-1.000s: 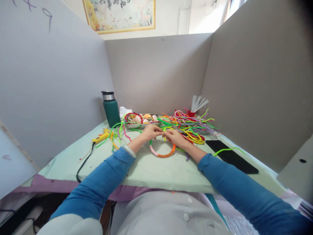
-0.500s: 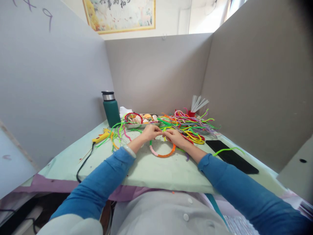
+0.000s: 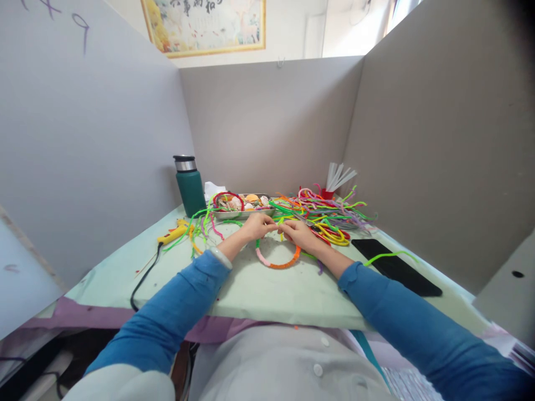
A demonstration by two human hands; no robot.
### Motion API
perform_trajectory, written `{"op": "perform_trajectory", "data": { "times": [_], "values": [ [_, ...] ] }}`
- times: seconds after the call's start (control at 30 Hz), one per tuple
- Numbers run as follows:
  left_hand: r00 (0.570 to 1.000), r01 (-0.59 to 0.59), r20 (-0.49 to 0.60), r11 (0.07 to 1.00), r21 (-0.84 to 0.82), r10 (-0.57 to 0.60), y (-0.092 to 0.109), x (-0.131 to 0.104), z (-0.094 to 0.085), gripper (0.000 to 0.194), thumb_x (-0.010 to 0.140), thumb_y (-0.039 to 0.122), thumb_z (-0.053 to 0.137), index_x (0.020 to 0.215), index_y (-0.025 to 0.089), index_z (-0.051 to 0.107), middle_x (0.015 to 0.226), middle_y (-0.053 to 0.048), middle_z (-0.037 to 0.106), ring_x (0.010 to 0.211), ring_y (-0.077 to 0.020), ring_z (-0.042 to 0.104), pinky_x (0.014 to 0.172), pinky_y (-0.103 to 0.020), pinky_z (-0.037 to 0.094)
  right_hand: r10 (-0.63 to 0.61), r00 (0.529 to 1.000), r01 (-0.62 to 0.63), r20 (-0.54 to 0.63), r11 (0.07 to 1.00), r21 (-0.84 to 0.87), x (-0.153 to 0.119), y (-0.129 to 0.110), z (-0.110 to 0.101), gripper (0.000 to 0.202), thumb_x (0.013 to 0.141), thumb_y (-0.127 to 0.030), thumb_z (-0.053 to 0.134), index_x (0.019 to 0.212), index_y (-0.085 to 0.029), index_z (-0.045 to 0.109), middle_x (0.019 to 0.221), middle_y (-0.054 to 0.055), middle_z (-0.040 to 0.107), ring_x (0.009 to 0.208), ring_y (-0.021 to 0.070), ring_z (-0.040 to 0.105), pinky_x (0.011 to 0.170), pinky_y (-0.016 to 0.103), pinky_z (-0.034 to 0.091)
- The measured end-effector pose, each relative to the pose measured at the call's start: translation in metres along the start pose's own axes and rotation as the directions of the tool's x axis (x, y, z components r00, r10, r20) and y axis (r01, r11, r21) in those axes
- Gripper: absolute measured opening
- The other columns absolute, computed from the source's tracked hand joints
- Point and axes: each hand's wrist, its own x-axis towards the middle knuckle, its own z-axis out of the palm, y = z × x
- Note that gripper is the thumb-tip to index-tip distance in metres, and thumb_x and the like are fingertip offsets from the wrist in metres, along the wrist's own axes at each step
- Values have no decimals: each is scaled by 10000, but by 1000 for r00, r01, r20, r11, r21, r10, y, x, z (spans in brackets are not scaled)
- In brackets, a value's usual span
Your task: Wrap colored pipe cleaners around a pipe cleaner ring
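A ring wrapped in orange, pink and green [image 3: 284, 266] hangs or rests below my hands at the middle of the table; its upper part is hidden by them. My left hand [image 3: 258, 225] is pinched at the ring's upper left. Close beside it, fingertips nearly touching, my right hand [image 3: 297, 233] pinches at the upper right. A short yellow piece shows between the hands, and a green and purple strand [image 3: 320, 267] lies under my right wrist. What exactly the fingertips hold is too small to tell.
A metal tray [image 3: 246, 214] of shells, a green bottle [image 3: 190, 192] and a yellow glue gun [image 3: 174, 234] with a black cord are behind and left. Heaped colourful pipe cleaners [image 3: 334, 214], a red cup [image 3: 327, 194] with white sticks and a black phone-like slab [image 3: 397, 268] are right.
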Motion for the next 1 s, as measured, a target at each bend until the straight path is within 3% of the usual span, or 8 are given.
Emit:
{"op": "perform_trajectory", "data": {
  "times": [1.0],
  "values": [
    [1000,5,19,999,-51,-4,-1,-1,1,334,723,419,525,752,115,660,458,28,505,406,-75,471,426,-167,320,-21,1000,22,13,999,-45,0,0,-1,344,797,-396,411,699,-129,604,481,-29,432,451,78,368,447,202,278]
  ]
}}
